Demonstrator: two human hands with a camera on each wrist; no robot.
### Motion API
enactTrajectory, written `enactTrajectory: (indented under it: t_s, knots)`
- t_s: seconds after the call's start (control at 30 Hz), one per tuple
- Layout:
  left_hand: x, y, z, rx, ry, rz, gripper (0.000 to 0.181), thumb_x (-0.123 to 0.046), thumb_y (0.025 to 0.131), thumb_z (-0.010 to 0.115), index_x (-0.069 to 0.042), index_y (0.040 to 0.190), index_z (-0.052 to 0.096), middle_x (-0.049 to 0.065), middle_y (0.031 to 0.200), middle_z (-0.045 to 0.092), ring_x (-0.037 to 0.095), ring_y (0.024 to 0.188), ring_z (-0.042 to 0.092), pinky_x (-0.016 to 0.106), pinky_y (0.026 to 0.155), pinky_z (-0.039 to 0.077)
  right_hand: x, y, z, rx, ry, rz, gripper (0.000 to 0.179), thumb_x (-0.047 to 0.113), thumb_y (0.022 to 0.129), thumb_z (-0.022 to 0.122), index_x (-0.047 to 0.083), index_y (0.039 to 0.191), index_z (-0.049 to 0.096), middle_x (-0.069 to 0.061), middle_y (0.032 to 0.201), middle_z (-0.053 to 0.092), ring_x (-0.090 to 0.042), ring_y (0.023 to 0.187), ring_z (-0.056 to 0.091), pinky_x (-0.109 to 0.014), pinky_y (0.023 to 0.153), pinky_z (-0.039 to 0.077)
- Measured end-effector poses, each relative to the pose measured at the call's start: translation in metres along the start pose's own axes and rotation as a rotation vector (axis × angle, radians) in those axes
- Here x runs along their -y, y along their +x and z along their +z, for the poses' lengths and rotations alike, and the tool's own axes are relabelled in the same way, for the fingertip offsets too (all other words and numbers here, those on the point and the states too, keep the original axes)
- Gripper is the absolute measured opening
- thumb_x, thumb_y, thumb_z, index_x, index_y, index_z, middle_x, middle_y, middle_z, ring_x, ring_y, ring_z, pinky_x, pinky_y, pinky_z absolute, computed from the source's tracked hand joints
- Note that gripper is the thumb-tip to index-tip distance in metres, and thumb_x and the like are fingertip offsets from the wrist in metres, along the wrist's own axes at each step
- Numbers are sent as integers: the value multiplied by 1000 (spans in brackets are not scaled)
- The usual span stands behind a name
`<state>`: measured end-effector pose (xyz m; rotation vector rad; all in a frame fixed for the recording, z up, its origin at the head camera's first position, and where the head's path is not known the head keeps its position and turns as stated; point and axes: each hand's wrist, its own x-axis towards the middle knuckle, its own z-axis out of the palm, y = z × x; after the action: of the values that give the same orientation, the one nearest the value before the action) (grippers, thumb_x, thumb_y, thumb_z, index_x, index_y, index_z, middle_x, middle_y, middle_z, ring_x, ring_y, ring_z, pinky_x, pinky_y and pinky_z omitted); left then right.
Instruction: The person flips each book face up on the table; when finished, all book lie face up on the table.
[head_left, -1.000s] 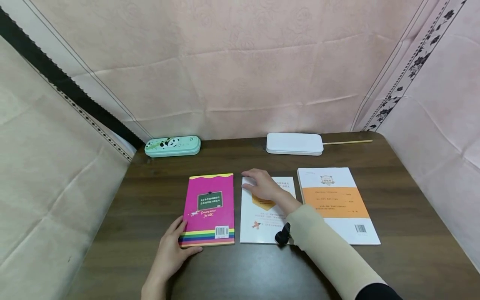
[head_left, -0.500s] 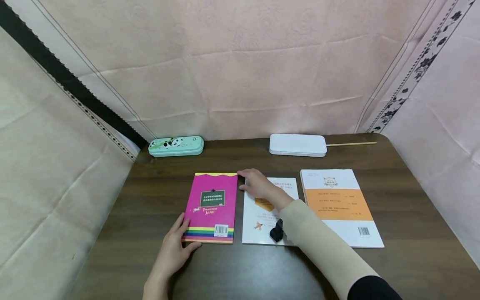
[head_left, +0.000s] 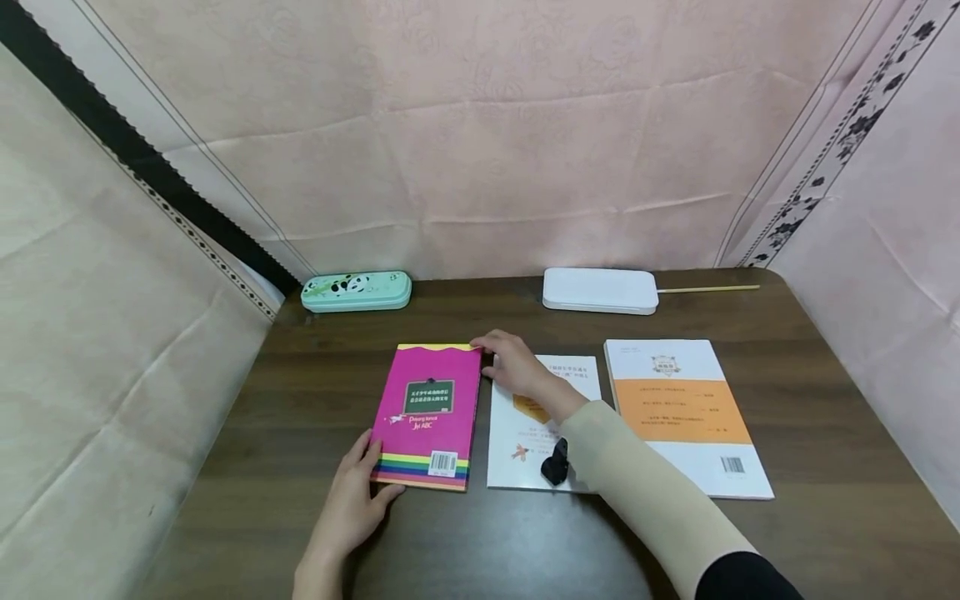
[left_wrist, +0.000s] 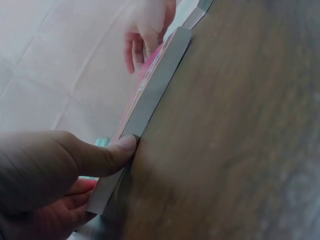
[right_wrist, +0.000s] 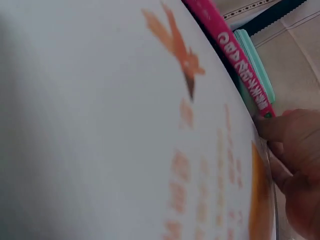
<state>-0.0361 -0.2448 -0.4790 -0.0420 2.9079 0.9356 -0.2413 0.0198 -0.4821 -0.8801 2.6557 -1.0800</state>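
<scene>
A pink book (head_left: 430, 392) with a rainbow stripe and barcode lies on the brown table, slightly tilted. My left hand (head_left: 352, 492) holds its lower left corner, with the thumb (left_wrist: 112, 155) against the bottom edge and the fingers along the left side. At the top right corner, my right hand (head_left: 517, 364) grips the book, fingers at the top edge and thumb by the spine side. The right hand and forearm pass over a white book (head_left: 513, 467) and cover part of it. In the right wrist view, the pink spine (right_wrist: 240, 62) reaches the fingertips.
To the right lies a white and orange book (head_left: 678, 408). At the back edge stand a mint panda pencil case (head_left: 356, 292) and a white case (head_left: 600, 290), with a thin stick (head_left: 708, 289) beside it. Pale cloth (head_left: 480, 150) hangs behind the table.
My right hand has moved left from over the white book to the pink book's top right corner. The pink book has turned slightly clockwise, while the left hand keeps its place at the lower corner.
</scene>
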Motion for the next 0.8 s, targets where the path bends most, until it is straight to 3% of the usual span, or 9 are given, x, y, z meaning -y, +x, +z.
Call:
enactTrajectory:
  t_s: [0.2, 0.27, 0.4, 0.53, 0.7, 0.8]
  knots:
    - [5, 0, -2, 34, -30, 13, 83, -16, 89, 80, 7, 153, 32, 26, 163, 20, 47, 147, 25, 60, 114, 32, -2, -3, -14, 5, -125, -104, 51, 27, 91, 76, 16, 139, 63, -3, 135, 54, -19, 121, 51, -35, 105, 47]
    - [6, 0, -3, 27, -42, 18, 85, -15, 87, 81, 6, 154, 33, 26, 163, 23, 47, 146, 28, 60, 113, 32, -1, -3, -19, -4, -89, -143, 49, 28, 91, 77, 14, 136, 64, -4, 137, 55, -19, 123, 51, -36, 106, 47]
    - [9, -1, -2, -79, -56, 82, 72, -7, 87, 81, 6, 148, 45, 28, 153, 40, 47, 138, 41, 60, 110, 38, 2, -3, -26, 8, 102, -185, 46, 23, 94, 74, 12, 135, 56, -10, 143, 54, -21, 123, 56, -37, 102, 51]
    - [12, -2, -1, -205, -75, 149, 50, 0, 89, 75, 4, 137, 59, 24, 139, 57, 43, 127, 55, 57, 102, 46, 7, -1, -27, 18, 234, -198, 43, 19, 100, 66, 12, 135, 43, -13, 141, 57, -20, 108, 62, -33, 92, 55]
    - [11, -4, 1, -288, -105, 200, 43, 4, 90, 72, 1, 132, 65, 21, 131, 65, 38, 120, 62, 53, 97, 51, 14, 0, -29, -40, 312, -227, 39, 11, 99, 65, 11, 129, 40, -15, 137, 61, -21, 110, 67, -35, 91, 57]
    - [10, -5, 3, -315, -130, 215, 44, 8, 89, 71, 0, 132, 66, 21, 128, 66, 34, 116, 64, 51, 93, 54, 19, 0, -34, -99, 314, -241, 38, 4, 97, 67, 9, 129, 48, -14, 128, 67, -21, 108, 69, -34, 90, 57]
